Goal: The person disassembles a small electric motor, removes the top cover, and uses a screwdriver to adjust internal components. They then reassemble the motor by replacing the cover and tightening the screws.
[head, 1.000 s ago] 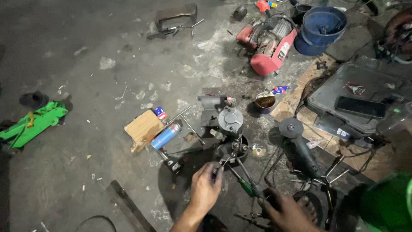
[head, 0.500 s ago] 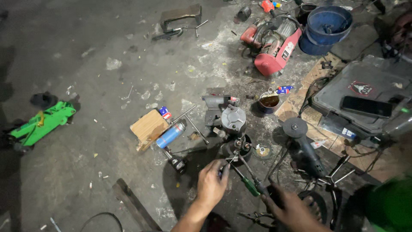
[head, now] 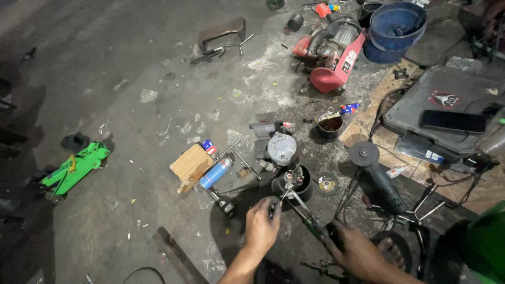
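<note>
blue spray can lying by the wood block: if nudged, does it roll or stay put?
The blue spray can lies on its side on the gritty floor, so it would probably roll across its axis. The wooden block beside it would likely stop it that way. Its smooth round body may be slippery to grip.

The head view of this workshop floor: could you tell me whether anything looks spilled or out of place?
Yes: pale, powdery smears stain the concrete near the red motor unit, tools lie scattered loose, and the green floor jack sits apart at the left, away from the hands.
</note>
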Demonstrator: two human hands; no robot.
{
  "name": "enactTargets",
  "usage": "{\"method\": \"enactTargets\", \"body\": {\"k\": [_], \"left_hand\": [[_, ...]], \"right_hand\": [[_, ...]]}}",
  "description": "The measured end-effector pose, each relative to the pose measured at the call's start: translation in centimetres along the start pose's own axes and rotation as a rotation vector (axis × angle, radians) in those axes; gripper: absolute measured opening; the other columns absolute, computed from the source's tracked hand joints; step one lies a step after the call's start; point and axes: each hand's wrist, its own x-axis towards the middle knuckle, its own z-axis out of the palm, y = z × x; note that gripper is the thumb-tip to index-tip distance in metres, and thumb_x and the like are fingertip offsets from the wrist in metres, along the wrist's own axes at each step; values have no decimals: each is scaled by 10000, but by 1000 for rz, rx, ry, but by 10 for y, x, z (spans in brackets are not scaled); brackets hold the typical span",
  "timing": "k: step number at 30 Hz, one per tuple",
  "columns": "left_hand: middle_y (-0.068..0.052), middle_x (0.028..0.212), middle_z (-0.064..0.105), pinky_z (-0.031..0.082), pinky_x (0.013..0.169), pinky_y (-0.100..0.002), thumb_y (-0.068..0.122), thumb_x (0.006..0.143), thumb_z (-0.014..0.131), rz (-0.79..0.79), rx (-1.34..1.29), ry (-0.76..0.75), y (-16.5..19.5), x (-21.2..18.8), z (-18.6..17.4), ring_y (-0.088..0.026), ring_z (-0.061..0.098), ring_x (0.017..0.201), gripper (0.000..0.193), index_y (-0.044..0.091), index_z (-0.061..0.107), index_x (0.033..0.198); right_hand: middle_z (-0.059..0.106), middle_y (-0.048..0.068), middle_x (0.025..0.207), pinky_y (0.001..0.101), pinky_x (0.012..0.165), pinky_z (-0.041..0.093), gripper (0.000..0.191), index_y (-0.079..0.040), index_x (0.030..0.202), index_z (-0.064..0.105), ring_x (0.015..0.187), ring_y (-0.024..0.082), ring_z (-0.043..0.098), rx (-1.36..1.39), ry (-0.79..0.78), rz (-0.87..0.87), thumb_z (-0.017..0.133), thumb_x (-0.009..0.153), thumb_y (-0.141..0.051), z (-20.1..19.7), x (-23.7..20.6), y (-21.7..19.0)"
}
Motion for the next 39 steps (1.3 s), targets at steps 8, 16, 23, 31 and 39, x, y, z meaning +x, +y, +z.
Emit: {"method": "enactTargets", "body": {"k": [8,16,23,31,39], "left_hand": [[-188,928,748,576,731,-426,89,891,730,-20,-9,6,-4,-3,5,-390,733,849,121,-7,722,964],[-189,973,752,579,765,-420,102,884,726,-3,15,35,-3,-1,7,-395,727,879,158,-9,730,997],[-198,962,744,570,764,-436,102,893,721,-35,54,-5,4,5,9,-405,718,872,142,-14,728,973],[-207,1017,731,589,814,-412,81,909,685,-11,1,16,5,5,14,-380,737,894,167,-25,701,1037],[-202,997,669,557,764,-460,27,849,691,23,13,80,5,-2,9,-421,684,902,146,-17,689,988]], "right_hand": [[736,190,785,481,690,577,327,-98,1110,653,714,378,734,25,30,-78,679,889,-337,-2,-2,-3],[740,199,766,501,663,574,333,-109,1112,652,707,400,735,-20,105,-163,694,865,-329,-4,-2,-7],[728,172,722,485,659,580,308,-110,1098,639,664,357,739,-27,16,-77,661,901,-346,-7,-4,-8],[739,137,682,439,609,606,359,-134,1225,609,573,309,732,1,-93,41,642,920,-319,-14,-5,-11],[722,157,654,469,600,567,300,-97,1111,651,576,312,726,45,-17,-69,659,909,-318,-12,-6,-14]]}}
